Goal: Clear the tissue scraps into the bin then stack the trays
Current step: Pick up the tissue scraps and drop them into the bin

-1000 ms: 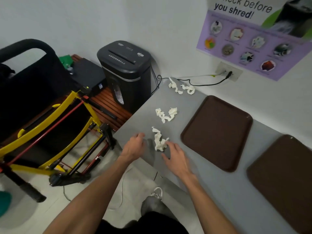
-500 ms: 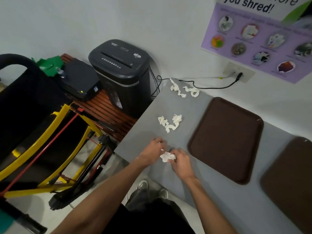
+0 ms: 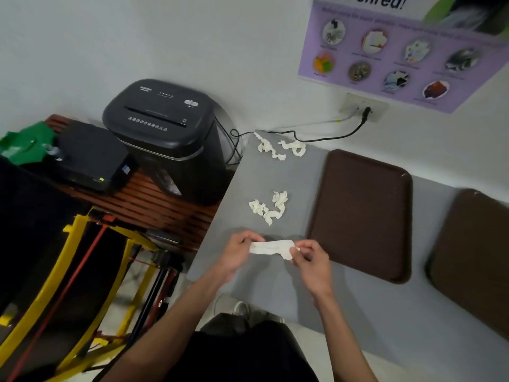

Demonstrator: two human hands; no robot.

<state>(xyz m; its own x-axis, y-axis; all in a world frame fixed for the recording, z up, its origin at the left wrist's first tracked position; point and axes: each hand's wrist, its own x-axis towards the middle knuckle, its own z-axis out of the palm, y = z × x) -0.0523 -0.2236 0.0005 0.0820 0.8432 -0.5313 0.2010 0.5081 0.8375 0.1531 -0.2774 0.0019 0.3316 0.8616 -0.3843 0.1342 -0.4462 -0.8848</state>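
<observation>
A white tissue scrap [image 3: 271, 248] is stretched flat between my hands above the grey table [image 3: 275, 293]. My left hand [image 3: 238, 253] pinches its left end and my right hand [image 3: 311, 261] pinches its right end. A second crumpled scrap [image 3: 268, 208] lies on the table just beyond, and a third scrap [image 3: 281, 147] lies at the far corner by the wall. Two brown trays sit side by side: one tray [image 3: 360, 213] right of the scraps, the other tray [image 3: 473, 257] at the right edge. A black shredder bin [image 3: 165, 133] stands left of the table.
A black box [image 3: 91, 155] and green item [image 3: 24, 144] rest on a wooden slatted bench [image 3: 154, 205] beside the shredder. A yellow and red folding frame [image 3: 82, 285] stands at lower left. A black cable [image 3: 330, 136] runs to a wall socket. A purple poster hangs above.
Both hands closed on the nearest scrap, lifted it off the table and pulled it out straight between them. The view shifted closer and to the left.
</observation>
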